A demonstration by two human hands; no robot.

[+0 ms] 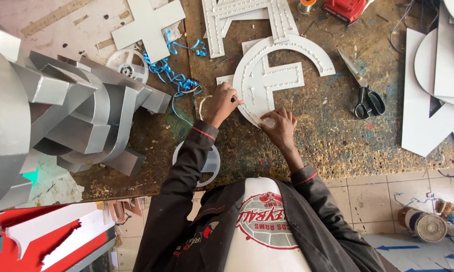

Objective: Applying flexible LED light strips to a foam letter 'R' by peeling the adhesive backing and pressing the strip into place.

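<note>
A white letter-shaped sign panel [267,75] with rows of small holes along its edges lies on the worn brown workbench [317,131]. My left hand [220,103] pinches a thin white wire at the panel's left rim. My right hand [280,128] presses a small clear bulb-like piece against the panel's lower edge. Both sleeves are dark with a red cuff stripe.
Black-handled scissors [365,98] lie right of the panel. Blue ribbon [179,75] and a white spool [128,63] sit to the left, beside stacked grey metal letter shells [71,111]. More white panels [438,85] lie at right and top. A tape roll [424,224] sits on the tiled floor.
</note>
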